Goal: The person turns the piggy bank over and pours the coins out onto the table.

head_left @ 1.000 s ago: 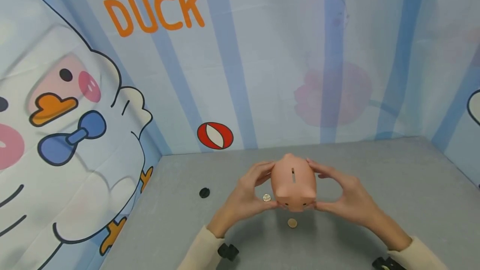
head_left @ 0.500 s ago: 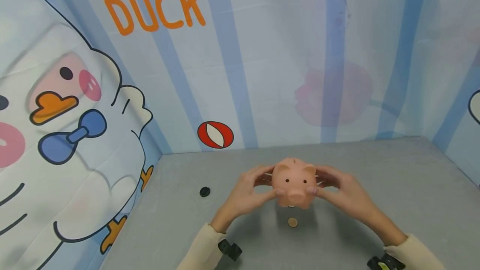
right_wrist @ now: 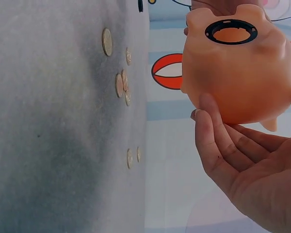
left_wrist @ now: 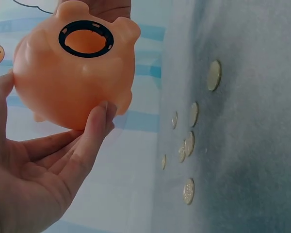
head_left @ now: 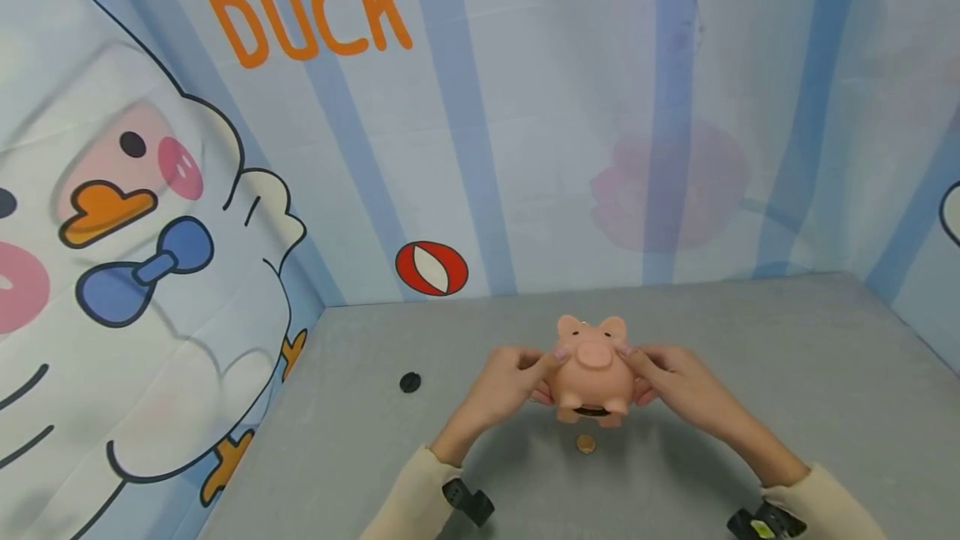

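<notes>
A pink piggy bank [head_left: 594,383] is held up over the table, tilted back so its snout and belly face me in the head view. My left hand [head_left: 504,386] grips one side of it, thumb beside the snout. On the other side my right hand [head_left: 678,382] grips it the same way. Both wrist views show the underside, where a black ring [left_wrist: 63,40] frames an uncovered round hole. Several gold-coloured coins [right_wrist: 106,41] lie on the table below the bank. One coin [head_left: 586,443] shows just in front of it in the head view; the bank hides the others there.
A round black plug [head_left: 409,382] lies on the grey table [head_left: 360,457] to the left. Behind the table hangs a blue-striped cloth [head_left: 555,107] with a printed duck; it also runs along the left side. Dark devices [head_left: 468,502] are strapped to both wrists.
The piggy bank has tipped backward, from its slotted top showing to its face, then its belly and the hole's edge. Both hands have turned with it, keeping their grip.
</notes>
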Available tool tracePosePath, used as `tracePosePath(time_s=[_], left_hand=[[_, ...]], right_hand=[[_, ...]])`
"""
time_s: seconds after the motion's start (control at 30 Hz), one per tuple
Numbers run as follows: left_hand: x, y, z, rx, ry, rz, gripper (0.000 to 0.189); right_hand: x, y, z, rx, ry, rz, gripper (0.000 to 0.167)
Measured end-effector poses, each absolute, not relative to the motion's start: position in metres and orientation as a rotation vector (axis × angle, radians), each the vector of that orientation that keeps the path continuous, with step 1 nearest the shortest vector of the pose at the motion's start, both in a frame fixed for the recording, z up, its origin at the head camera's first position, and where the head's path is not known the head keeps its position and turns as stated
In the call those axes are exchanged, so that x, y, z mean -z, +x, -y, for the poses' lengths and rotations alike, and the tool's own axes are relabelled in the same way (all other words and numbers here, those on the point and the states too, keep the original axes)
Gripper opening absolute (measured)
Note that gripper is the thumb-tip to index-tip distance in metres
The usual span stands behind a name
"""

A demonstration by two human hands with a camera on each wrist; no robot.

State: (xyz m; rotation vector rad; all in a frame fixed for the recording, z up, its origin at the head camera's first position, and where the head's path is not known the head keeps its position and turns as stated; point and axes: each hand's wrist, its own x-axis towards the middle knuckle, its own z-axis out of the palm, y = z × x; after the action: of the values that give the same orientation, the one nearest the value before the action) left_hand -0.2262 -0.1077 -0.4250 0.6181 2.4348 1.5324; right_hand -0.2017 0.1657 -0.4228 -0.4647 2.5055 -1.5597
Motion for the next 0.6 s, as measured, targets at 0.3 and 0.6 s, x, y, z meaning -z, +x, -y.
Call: tracePosePath(time_s=[0.3, 0.6], left_hand=[[0.4187, -0.2240, 0.1076, -1.516, 0.619, -2.403, 0.065], [0.4180, -0.2261, 0.1107, -1.477, 0.664, -2.417, 0.057]], right_hand=[[0.4199, -0.2009, -0.1674, 1.545, -0.473, -2.514, 0.055], [0.4158, -0.1968, -0.1708, 1.531, -0.572, -2.569, 0.049]])
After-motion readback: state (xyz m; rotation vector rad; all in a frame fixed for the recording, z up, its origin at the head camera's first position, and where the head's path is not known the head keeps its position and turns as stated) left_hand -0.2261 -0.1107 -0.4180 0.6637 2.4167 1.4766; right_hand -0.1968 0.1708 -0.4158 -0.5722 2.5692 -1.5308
